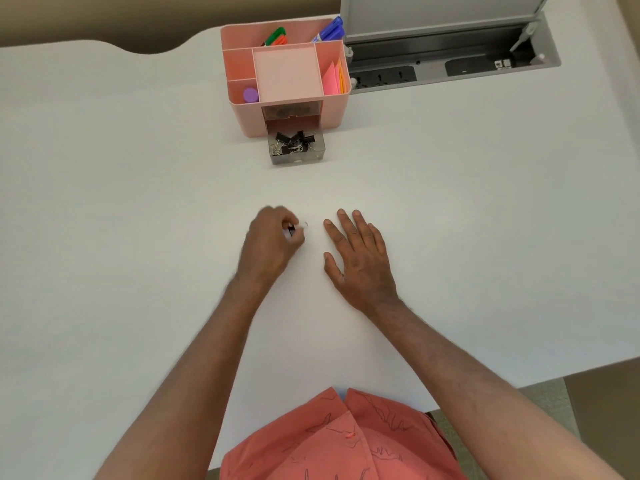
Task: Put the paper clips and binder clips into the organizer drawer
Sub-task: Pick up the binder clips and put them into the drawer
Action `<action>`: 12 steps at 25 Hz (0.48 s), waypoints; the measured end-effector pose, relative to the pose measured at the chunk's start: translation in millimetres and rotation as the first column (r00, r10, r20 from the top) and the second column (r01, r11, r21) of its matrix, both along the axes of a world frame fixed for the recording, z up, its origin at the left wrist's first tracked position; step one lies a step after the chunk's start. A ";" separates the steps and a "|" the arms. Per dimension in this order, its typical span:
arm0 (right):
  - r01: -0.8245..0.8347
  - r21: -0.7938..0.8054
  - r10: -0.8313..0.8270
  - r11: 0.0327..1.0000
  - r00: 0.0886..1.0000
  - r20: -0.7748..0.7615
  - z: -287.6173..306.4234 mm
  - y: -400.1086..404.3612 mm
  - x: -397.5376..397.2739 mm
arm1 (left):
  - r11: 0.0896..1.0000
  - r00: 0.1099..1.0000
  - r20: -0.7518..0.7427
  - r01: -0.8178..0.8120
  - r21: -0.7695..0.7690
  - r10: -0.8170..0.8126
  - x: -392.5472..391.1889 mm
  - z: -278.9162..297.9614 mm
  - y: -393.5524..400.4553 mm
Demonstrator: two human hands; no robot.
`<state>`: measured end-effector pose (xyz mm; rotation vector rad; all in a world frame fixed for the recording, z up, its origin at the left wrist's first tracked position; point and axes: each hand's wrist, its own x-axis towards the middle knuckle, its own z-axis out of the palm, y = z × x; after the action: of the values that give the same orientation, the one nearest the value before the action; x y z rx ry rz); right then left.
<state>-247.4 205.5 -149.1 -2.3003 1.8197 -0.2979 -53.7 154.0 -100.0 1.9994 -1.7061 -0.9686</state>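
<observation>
Pinching one binder clip (291, 231), left hand (273, 242).

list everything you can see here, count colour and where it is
table: one, white, fills the view
organizer: one, pink, far centre of table
drawer: one, clear grey, pulled open at organizer's front
binder clips: several, black, in the drawer
markers: green and orange, back left compartment
blue markers: back right compartment
sticky notes: pink and orange, right compartment
purple round item: one, front left compartment
cable tray: one, grey, lid open, far right
shirt: coral, bottom centre
left hand: closed on a small black clip
right hand: flat, open, on table
</observation>
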 end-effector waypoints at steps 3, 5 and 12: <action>0.002 0.004 -0.002 1.000 1.000 0.008 -0.1 0.1 -0.3 | 0.985 0.999 0.029 -0.024 -0.171 0.029 2.0 19.7 -42.3; 0.004 0.004 -0.004 1.000 1.000 0.011 0.2 -0.1 -0.3 | 0.965 0.997 0.063 -0.030 -0.262 0.048 0.7 32.4 -74.6; 0.011 0.015 -0.011 1.000 1.000 0.005 0.2 -1.2 -0.1 | 0.946 0.982 0.169 -0.023 -0.324 0.082 -6.1 18.2 -122.8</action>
<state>-247.5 204.3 -148.9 -2.2782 1.8265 -0.2906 -59.8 31.2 -81.8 1.9491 -1.7595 -0.4637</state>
